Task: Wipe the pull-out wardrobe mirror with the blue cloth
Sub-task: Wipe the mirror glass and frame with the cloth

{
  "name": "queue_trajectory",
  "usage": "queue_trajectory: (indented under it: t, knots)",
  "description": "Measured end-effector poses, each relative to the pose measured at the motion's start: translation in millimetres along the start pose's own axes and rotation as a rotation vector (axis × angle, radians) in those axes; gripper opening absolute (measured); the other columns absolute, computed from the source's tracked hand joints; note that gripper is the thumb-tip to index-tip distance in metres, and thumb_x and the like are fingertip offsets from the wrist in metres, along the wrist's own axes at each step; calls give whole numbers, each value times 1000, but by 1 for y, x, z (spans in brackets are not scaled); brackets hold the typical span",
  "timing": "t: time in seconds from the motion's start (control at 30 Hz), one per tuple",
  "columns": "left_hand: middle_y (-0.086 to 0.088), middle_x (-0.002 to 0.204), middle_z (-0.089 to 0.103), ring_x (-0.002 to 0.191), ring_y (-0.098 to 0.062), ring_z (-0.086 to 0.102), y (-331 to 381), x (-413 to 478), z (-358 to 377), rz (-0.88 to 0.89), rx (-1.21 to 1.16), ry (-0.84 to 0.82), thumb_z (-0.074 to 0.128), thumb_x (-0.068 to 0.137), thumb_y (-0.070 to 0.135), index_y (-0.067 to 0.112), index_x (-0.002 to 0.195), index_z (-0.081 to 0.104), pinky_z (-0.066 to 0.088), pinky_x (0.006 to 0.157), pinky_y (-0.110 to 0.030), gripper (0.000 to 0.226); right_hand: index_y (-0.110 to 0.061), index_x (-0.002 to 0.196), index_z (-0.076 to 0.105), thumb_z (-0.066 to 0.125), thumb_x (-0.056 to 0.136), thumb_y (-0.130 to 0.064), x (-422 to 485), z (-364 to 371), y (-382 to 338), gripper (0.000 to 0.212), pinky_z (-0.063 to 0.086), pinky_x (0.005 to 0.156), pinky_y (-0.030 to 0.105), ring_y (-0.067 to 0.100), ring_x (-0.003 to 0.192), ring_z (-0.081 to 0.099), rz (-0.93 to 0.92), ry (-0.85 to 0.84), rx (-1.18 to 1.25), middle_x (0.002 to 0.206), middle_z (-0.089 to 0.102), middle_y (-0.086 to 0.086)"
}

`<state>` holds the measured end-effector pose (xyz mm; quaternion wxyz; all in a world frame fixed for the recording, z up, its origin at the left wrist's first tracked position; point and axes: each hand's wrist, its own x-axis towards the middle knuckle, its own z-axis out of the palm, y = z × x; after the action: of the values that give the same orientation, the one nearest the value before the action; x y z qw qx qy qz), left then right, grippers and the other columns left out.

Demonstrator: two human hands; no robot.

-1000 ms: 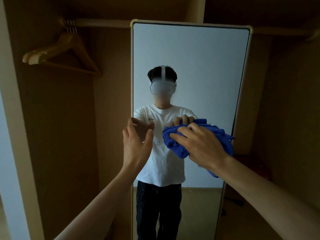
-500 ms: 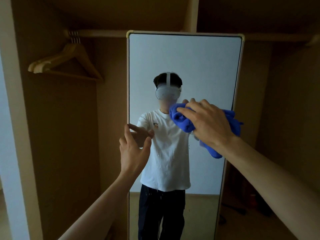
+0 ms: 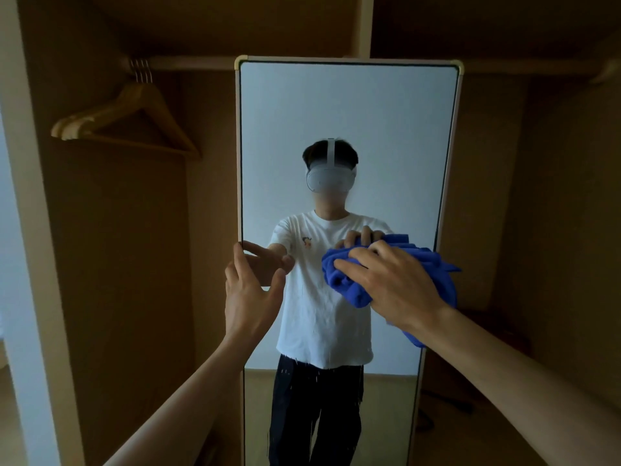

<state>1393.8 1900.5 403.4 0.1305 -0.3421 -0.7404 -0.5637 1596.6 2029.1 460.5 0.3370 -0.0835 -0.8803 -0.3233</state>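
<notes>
A: As the mirror [image 3: 349, 112] is a pull-out one, does the left hand [image 3: 250, 294] steady it?

B: Likely so. Its fingers lie straight at the left edge, gripping nothing. The right hand [image 3: 396, 284] curls over the bunched cloth [image 3: 342, 280], pressing it to the glass at mid-height, towards the right.

A: And the glass?

B: Pale specks show lower down. A dim wooden wardrobe [image 3: 117, 264] surrounds it; hangers [image 3: 124, 119] hang on the rail [image 3: 188, 63], upper left.

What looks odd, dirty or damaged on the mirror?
Only small pale streaks low on the mirror, over the reflected dark trousers, like drips or dirt. The frame looks straight; no crack shows.
</notes>
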Motion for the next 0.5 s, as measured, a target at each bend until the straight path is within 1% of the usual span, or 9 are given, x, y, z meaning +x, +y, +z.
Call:
queue_trajectory:
  t: [0.03, 0.13, 0.17, 0.27, 0.37, 0.43, 0.5]
  knots:
    - [-8, 163, 26, 142, -30, 43, -1, 0, 0, 6, 5, 0, 61, 97, 48, 26, 163, 3, 48, 105, -51, 90, -19, 122, 63, 68, 83, -7, 4, -3, 3, 41, 52, 73, 41, 26, 88, 57, 18, 7, -11, 109, 66, 4]
    - [-8, 163, 25, 144, -31, 41, -2, 1, -1, 7, 18, 0, 61, 97, 49, 27, 162, 3, 47, 103, -48, 90, -18, 131, 58, 63, 84, -3, 16, -13, 17, 49, 50, 80, 44, 29, 96, 56, 86, 26, -6, 118, 63, 6]
    - [-7, 164, 24, 144, -31, 40, -2, 2, 0, 7, 21, -1, 61, 97, 49, 27, 162, 3, 47, 104, -48, 90, -18, 132, 57, 64, 83, -3, 20, -17, 23, 52, 50, 81, 45, 28, 96, 55, 108, 35, -9, 119, 62, 6]
    - [-7, 165, 22, 146, -31, 38, -1, 2, 1, 9, 20, 0, 61, 97, 48, 27, 162, 2, 46, 105, -49, 91, -20, 135, 54, 74, 74, -5, 30, -28, 43, 66, 51, 78, 45, 27, 95, 55, 173, 70, -35, 121, 61, 5]
    - [-9, 164, 24, 145, -32, 38, -1, 0, 3, 12, 17, 11, 62, 97, 45, 25, 163, 2, 46, 105, -51, 91, -20, 133, 55, 69, 70, -6, 35, -34, 61, 66, 50, 77, 44, 27, 95, 54, 227, 87, -37, 119, 61, 5]
    - [-10, 163, 25, 144, -32, 39, 0, -1, 5, 12, 13, 22, 62, 97, 43, 23, 163, 3, 47, 105, -52, 90, -20, 130, 57, 68, 67, -7, 32, -31, 64, 65, 50, 75, 43, 26, 93, 54, 229, 91, -42, 116, 61, 5]
    - [-10, 163, 25, 145, -33, 38, 0, -2, 6, 11, 13, 32, 63, 97, 42, 22, 163, 3, 46, 106, -52, 90, -18, 132, 57, 69, 72, -4, 23, -23, 57, 63, 51, 74, 45, 27, 92, 55, 208, 100, -33, 115, 62, 6]
